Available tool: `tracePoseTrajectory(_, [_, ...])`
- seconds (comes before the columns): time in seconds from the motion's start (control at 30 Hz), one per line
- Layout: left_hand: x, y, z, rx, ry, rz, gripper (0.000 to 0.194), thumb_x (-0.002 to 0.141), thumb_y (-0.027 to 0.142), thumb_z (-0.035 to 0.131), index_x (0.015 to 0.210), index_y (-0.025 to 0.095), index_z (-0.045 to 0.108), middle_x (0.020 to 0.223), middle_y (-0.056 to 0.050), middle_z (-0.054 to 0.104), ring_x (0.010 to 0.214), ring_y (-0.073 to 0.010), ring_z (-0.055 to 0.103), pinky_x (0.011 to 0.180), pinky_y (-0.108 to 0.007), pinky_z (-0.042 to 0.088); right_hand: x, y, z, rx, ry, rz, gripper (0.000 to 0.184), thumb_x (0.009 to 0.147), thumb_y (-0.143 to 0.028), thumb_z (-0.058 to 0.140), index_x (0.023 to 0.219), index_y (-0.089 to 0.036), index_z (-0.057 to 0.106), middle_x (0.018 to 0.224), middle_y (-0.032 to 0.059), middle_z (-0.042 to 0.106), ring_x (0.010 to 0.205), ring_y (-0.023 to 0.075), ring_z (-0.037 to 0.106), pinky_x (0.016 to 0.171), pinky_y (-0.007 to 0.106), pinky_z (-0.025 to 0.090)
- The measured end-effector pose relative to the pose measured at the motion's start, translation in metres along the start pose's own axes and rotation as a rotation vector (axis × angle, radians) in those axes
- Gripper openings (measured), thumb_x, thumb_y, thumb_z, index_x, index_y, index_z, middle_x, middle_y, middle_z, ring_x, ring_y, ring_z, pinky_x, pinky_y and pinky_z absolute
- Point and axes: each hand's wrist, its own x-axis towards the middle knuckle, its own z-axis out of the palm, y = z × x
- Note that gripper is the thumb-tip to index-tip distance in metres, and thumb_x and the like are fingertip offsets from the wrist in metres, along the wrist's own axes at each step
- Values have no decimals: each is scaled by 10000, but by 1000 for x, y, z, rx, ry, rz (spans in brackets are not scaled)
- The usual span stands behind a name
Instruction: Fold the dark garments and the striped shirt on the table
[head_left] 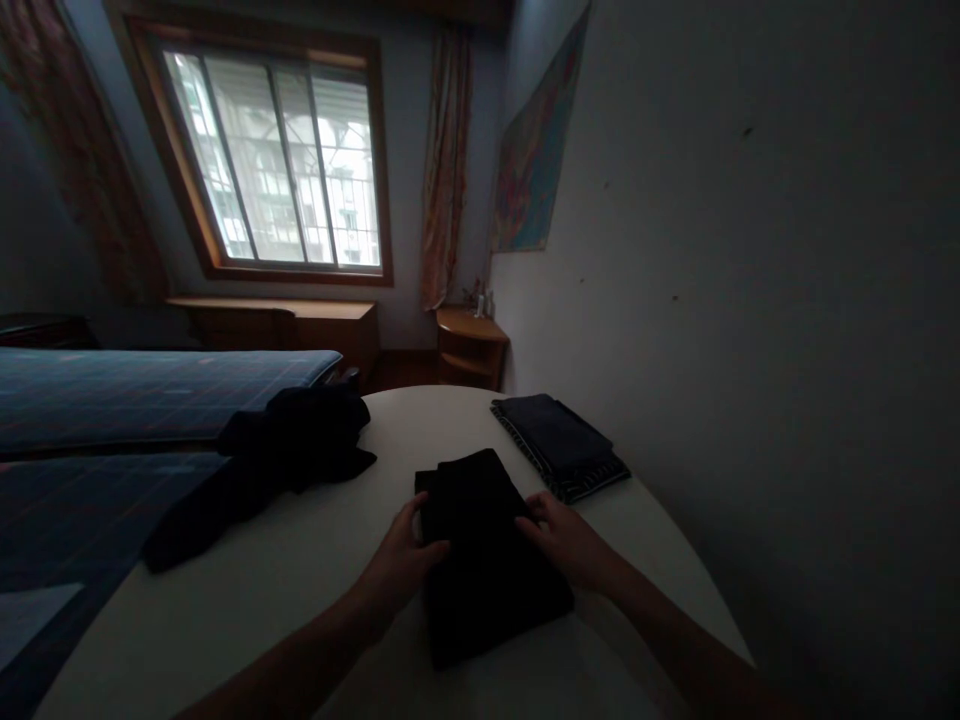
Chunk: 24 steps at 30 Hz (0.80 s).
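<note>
Wall (735,230), pale and marked by small dark spots, rises to the right of the table. One bed (150,395) with blue checked covering stands off the table's left side. The table (247,580) itself is single, white and round-edged. One window (277,160) in a wooden frame lies well beyond the table, with two patterned curtains (448,170), one on each side. One wooden desk (330,311) stands below it, past the table's far left, and one corner shelf (469,325) stands past the table's far edge. One colourful poster (538,155) hangs above the table's far right.

One crumpled dark garment (300,435) sprawls along the table's left edge. One folded stack (559,435) rests near the table's right edge; at least two pieces show, a plain dark one over a patterned one.

One folded black cloth (480,560) lies at the table's near middle, its long axis running from the near side to the far side, the far end turned slightly left.

Two hands touch it. The left hand (401,555) has its thumb and forefinger spread at the left edge; the right hand (566,540) has bent fingers at the right edge. Whether either pinches the fabric cannot be told.
</note>
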Motion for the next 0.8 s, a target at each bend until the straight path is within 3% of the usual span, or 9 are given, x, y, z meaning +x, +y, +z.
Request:
tracePoseTrajectory(0.23, [26,28,32,-82,79,4,844,759,-15,647,1492,160,266,1090,-128,684,893,-202,703,808,-318,570,16,9,-22,93,92,-52,397,894,-311,517,1267,-189,457,1190,121,678,1080,235,653,928,387,479])
tracePoseTrajectory(0.33, [34,34,40,-178,113,-38,775,784,19,640,1461,182,301,1127,-127,675,890,-187,701,764,-282,564,22,8,-34,60,85,-61,438,902,-273,502,1326,-177,443,1207,121,672,1107,226,642,963,385,467])
tracePoseTrajectory(0.6, [40,22,25,-197,-23,-160,648,819,85,621,1415,189,389,1172,-128,657,836,-157,682,643,-227,515,17,18,-32,-65,-18,-131,468,889,-197,498,1356,-186,534,1381,97,585,1279,230,535,1098,415,377])
tracePoseTrajectory(0.8, [44,53,33,-150,20,-122,679,801,17,585,1440,147,394,1229,-157,641,876,-181,674,666,-260,545,34,14,-51,-58,54,-198,472,864,-199,532,1334,-191,572,1333,95,625,1233,244,576,1091,439,400])
